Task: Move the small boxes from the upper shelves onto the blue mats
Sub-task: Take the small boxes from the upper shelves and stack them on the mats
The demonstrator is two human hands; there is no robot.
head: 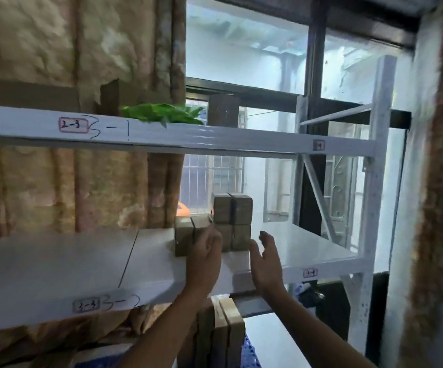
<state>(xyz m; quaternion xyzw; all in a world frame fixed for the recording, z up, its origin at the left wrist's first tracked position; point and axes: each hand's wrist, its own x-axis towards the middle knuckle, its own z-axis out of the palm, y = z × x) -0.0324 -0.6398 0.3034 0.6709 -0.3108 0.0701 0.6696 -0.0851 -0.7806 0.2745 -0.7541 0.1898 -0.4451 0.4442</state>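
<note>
Several small brown cardboard boxes (232, 212) are stacked on the white middle shelf (82, 258), two high at the right and one high at the left. My left hand (205, 257) reaches up in front of the low left boxes (184, 235), fingers against them, not closed around one. My right hand (264, 257) is raised just right of the stack, fingers spread, holding nothing. More brown boxes (221, 330) stand below the shelf, beside a sliver of blue mat (249, 351).
The upper shelf (188, 136) carries green leaves (162, 112) and a tall brown box (223, 108). An orange object (182, 209) sits behind the stack. Curtain hangs at the left, a window behind. The rack's white upright (377, 168) stands at the right.
</note>
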